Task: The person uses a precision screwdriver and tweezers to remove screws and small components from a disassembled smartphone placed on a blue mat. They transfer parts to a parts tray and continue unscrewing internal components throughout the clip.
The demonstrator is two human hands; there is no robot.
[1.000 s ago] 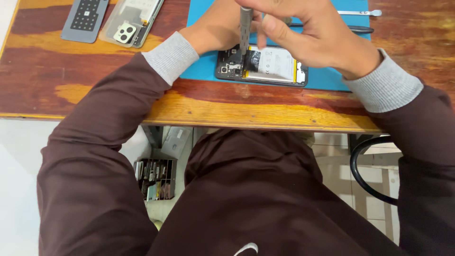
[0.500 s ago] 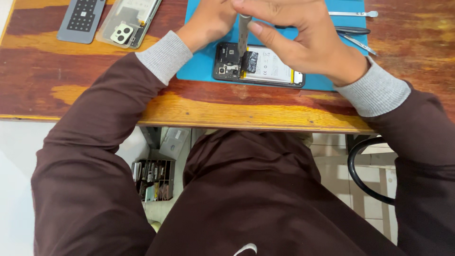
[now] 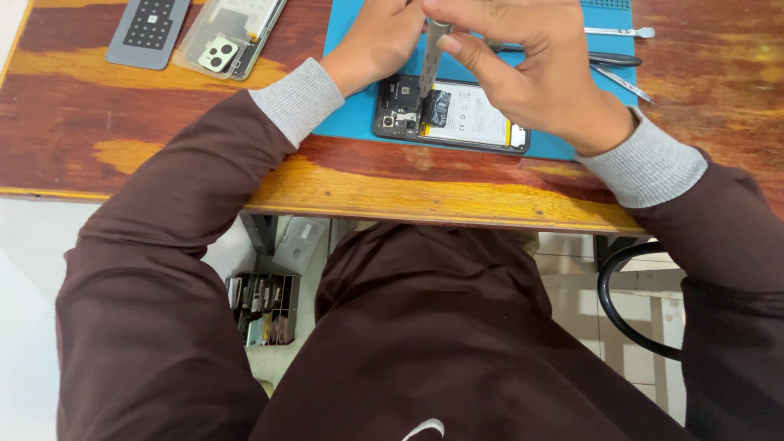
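Wooden desk [image 3: 163, 122] carries one blue mat [image 3: 351, 122] with one opened phone [image 3: 465, 114] at its near edge. Far left lie one grey panel [image 3: 149, 28] and one clear case [image 3: 229, 37]; far right, two metal tools [image 3: 616, 33]. Right hand [image 3: 531, 73] pinches one screwdriver [image 3: 431, 53] upright over the phone, hiding its far edge. Left hand [image 3: 376, 45] rests curled against the phone's left end.

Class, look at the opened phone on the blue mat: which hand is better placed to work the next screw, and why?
Probably the right hand: it already holds the slim grey metal screwdriver upright over the opened black phone. The left hand only steadies it.
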